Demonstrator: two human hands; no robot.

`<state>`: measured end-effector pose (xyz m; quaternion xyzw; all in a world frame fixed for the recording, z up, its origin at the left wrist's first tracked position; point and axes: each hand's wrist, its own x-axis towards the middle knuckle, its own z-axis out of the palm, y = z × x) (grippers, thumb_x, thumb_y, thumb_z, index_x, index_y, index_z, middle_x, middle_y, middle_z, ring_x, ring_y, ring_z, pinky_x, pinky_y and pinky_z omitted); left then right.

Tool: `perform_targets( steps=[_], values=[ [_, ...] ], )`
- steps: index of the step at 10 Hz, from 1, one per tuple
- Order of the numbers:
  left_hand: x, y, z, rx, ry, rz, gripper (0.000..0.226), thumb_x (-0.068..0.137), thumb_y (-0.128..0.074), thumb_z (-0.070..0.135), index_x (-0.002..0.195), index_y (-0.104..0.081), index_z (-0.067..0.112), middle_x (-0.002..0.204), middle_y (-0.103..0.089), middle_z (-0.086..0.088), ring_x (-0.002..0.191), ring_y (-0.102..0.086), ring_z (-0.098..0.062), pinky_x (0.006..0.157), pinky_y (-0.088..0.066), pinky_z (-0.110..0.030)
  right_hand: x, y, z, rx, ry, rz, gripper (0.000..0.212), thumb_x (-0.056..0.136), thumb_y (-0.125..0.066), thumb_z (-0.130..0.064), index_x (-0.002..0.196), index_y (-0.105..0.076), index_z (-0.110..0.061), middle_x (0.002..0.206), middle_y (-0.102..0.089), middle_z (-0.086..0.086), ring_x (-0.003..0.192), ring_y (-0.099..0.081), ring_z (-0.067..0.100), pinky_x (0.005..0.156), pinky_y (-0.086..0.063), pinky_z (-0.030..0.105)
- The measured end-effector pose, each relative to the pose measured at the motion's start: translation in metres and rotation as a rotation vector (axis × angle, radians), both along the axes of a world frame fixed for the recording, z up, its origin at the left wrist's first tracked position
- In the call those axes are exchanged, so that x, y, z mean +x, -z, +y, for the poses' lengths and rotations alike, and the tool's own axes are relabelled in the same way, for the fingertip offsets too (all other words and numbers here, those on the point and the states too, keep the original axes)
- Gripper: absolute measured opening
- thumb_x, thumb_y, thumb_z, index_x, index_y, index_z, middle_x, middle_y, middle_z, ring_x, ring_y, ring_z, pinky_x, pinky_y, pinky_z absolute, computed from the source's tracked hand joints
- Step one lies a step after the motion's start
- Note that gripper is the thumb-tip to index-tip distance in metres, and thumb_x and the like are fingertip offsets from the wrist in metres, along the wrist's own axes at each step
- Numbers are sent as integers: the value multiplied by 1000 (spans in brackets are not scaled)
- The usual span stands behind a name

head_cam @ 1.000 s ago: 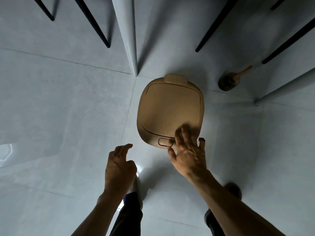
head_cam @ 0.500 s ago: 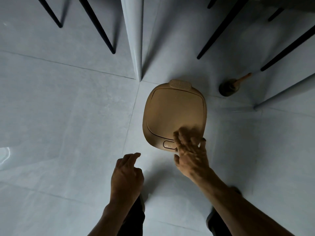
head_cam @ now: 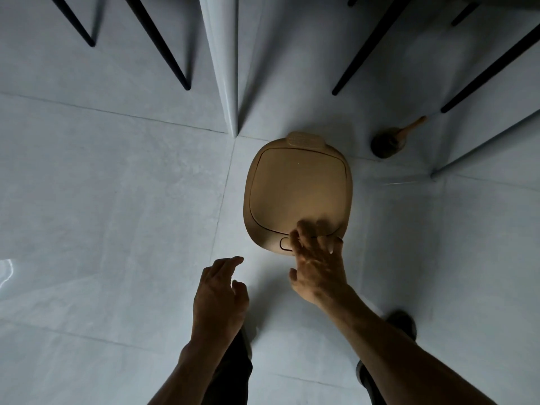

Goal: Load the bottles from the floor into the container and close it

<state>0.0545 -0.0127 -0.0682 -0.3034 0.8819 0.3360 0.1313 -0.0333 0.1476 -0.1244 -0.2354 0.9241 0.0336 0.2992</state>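
Note:
A tan container (head_cam: 298, 188) with a rounded square lid stands on the pale tiled floor, seen from above. Its lid lies flat and closed. My right hand (head_cam: 318, 264) rests with spread fingers on the lid's near edge, covering part of the oval push button (head_cam: 285, 244) at the front rim. My left hand (head_cam: 219, 293) hovers over the floor to the left of the container, fingers loosely curled and holding nothing. No bottles are visible on the floor.
A small dark brush with a wooden handle (head_cam: 393, 141) lies right of the container. Black furniture legs (head_cam: 157, 45) fan out at the top. A white wall corner (head_cam: 230, 83) comes down just behind the container. My feet (head_cam: 400, 320) show below.
The view has shifted slightly, so the container sits lower in the frame. My right hand stays on the lid's front edge, fingers sliding a little. My left hand has barely moved.

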Motion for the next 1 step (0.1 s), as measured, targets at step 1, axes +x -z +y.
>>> perform_targets(
  steps=[1],
  values=[
    [-3, -30, -8, 55, -59, 78, 41, 82, -53, 4, 118, -61, 21, 120, -65, 2, 104, -56, -19, 75, -41, -8, -5, -29, 14, -69, 113, -4, 70, 86, -49, -43, 147, -23, -22, 160, -13, 3, 143, -18, 32, 109, -23, 57]
  ],
)
